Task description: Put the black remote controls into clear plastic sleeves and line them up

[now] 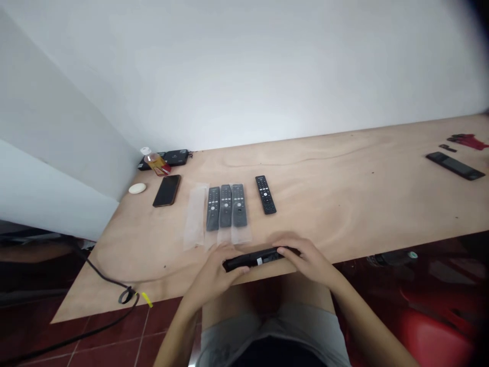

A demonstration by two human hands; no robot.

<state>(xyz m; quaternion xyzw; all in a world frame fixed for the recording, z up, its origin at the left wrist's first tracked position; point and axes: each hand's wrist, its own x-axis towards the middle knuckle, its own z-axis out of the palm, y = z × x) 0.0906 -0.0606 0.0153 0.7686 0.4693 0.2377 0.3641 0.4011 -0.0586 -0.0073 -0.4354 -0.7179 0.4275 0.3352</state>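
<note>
At the table's front edge, a black remote control (254, 259) is held level between my two hands. A small white label shows near its middle, and no buttons are visible on the side facing up. My left hand (218, 269) grips its left end, with the thumb along the near side. Around the right end are the thumb and fingers of my right hand (305, 256). Just beyond lie three remotes in clear plastic sleeves (225, 206), side by side with buttons up. A bare black remote (265, 194) lies to their right.
Left of the sleeved remotes lie an empty plastic sleeve (194, 214), a phone (167, 190) and a white round object (137, 188). A bottle (156, 162) stands by black boxes (178, 157). Far right is a dark slab-like object (454, 166). A cable (103, 275) crosses the left edge.
</note>
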